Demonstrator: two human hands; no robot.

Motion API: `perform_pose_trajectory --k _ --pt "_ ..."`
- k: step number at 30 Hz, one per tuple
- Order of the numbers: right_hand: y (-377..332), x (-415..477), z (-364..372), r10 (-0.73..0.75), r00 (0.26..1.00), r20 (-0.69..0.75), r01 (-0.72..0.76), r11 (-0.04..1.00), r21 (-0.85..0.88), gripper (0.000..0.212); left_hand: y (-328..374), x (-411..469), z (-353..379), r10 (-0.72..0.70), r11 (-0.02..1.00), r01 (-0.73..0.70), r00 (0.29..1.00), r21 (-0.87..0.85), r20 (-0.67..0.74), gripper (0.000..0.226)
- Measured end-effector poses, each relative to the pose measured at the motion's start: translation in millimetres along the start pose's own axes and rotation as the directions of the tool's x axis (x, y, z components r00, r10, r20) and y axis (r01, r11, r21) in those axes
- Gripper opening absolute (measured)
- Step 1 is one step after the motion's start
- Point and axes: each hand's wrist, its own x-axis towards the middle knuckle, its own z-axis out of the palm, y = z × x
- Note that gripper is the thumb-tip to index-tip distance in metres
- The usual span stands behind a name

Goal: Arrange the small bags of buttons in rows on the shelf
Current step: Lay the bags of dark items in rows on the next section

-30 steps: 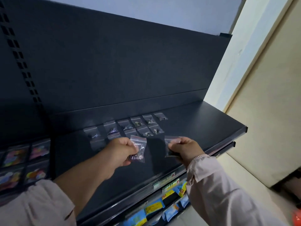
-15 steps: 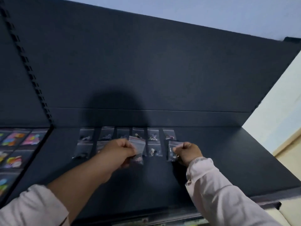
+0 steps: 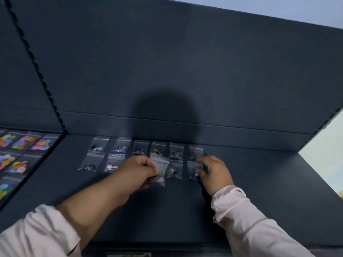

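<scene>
Small clear bags of buttons lie in two rows on the dark shelf (image 3: 259,191), near its back wall. The back row (image 3: 175,152) holds several bags, and the front row (image 3: 92,163) holds several more. My left hand (image 3: 138,172) pinches one clear bag (image 3: 159,173) with pinkish buttons, held in the front row's gap. My right hand (image 3: 215,173) rests on the shelf with its fingers spread on the rightmost front bag (image 3: 193,170), which lies flat under its fingertips.
Larger bags of bright buttons (image 3: 20,145) fill the neighbouring shelf section at the left. A perforated upright (image 3: 37,67) divides the two sections. The dark back panel (image 3: 167,71) rises right behind the rows. A pale wall (image 3: 324,164) shows at the right.
Both hands have moved forward to the rows. My right hand has laid its bag flat at the right end of the front row and its fingers have spread. My left hand keeps its bag.
</scene>
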Motion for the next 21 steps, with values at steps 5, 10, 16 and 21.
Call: perform_pose_trajectory --k 5,10,16,21 --pt "7.6 4.9 9.9 -0.078 0.982 0.171 0.093 0.992 -0.081 0.026 2.7 3.2 6.6 0.010 1.000 -0.010 1.000 0.007 -0.008 0.012" --pt "11.1 11.8 13.6 -0.106 0.983 0.147 0.117 0.991 -0.066 0.023 3.7 11.0 2.7 -0.001 1.000 0.000 1.000 -0.008 -0.026 0.012" --pt "15.3 35.8 6.6 -0.065 0.998 0.019 0.066 0.992 -0.106 0.025 5.6 17.8 1.7 -0.018 1.000 0.017 0.999 -0.016 -0.051 0.015" --pt "26.7 58.7 14.2 -0.063 0.984 0.165 0.095 0.975 -0.200 0.032 5.7 21.2 -1.0 -0.047 0.999 0.046 0.996 -0.027 -0.075 0.016"
